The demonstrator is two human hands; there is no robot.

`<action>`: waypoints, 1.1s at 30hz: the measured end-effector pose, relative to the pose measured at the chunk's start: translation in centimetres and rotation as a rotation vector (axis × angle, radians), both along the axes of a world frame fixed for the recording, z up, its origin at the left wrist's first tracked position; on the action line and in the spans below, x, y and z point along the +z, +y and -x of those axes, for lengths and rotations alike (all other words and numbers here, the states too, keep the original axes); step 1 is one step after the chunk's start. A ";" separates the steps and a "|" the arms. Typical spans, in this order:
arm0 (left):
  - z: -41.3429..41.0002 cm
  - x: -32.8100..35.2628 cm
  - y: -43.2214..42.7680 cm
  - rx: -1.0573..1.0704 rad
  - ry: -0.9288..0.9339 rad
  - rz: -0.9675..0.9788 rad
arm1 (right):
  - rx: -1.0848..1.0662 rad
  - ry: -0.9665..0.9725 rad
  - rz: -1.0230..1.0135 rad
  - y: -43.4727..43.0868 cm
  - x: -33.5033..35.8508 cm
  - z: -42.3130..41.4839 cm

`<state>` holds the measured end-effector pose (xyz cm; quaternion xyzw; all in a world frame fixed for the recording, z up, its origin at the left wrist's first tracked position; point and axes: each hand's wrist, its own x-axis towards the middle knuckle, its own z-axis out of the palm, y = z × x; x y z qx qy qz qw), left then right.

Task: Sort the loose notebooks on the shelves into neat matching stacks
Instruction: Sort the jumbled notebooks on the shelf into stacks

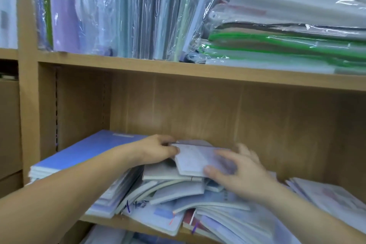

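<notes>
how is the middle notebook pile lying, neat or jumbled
Jumbled: the middle notebook pile lies fanned at mixed angles, several overhanging the shelf edge.

Two hands: left hand (158,150), right hand (241,174). One pale notebook (194,161) between them, one neat blue stack (79,156), one loose heap of notebooks (174,192) too jumbled to count.

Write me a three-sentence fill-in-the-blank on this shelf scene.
The pale notebook, gripped by the left hand and right hand, tops a messy pile of ____.
The neat stack left of it has a ____ cover.
Flat folders with ____ edges lie on the upper shelf.
Missing: notebooks, blue, green.
</notes>
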<state>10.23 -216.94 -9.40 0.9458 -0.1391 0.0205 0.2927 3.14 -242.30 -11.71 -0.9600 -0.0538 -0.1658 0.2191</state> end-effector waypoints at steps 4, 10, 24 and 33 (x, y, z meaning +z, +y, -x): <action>0.1 -1.2 -0.8 0.007 -0.086 0.008 | 0.199 0.000 0.097 1.1 -1.1 0.8; 2.9 -0.3 0.0 -0.069 -0.281 0.061 | 0.177 -0.021 -0.345 0.6 -1.7 0.6; 3.9 0.1 0.1 0.105 -0.223 0.254 | 0.345 0.026 -0.281 0.9 -1.1 1.6; 8.7 -1.9 -2.4 -0.014 -0.029 0.571 | 0.135 -0.035 -0.276 2.2 -2.2 1.6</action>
